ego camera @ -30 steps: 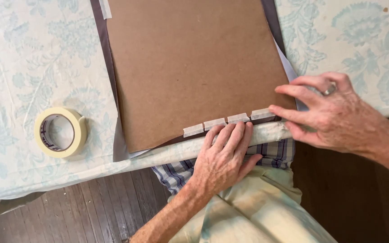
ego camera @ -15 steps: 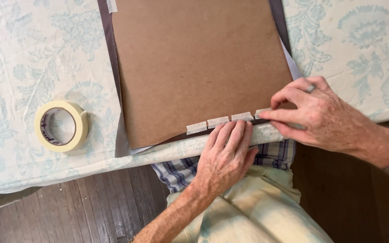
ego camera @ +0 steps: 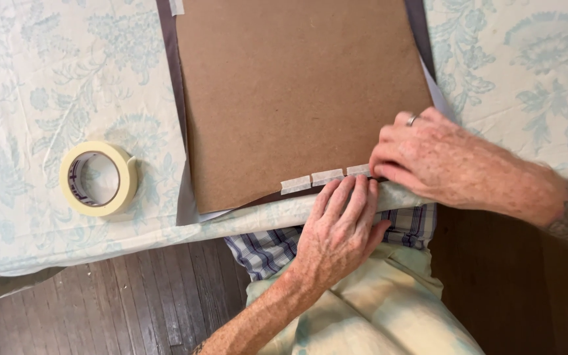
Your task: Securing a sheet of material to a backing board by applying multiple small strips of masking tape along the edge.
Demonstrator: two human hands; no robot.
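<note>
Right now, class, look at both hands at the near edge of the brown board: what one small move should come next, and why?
Probably press the right hand down on the last tape strip and rub it flat. Its fingertips sit at the end of the row of tape strips along the brown board, while the left hand steadies the near edge. The tape roll lies apart, untouched.

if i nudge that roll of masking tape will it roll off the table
Probably not: the roll of masking tape lies flat on its side on the flowered tablecloth, so it should slide rather than roll. It looks light, and the cloth would likely drag on it.
</note>
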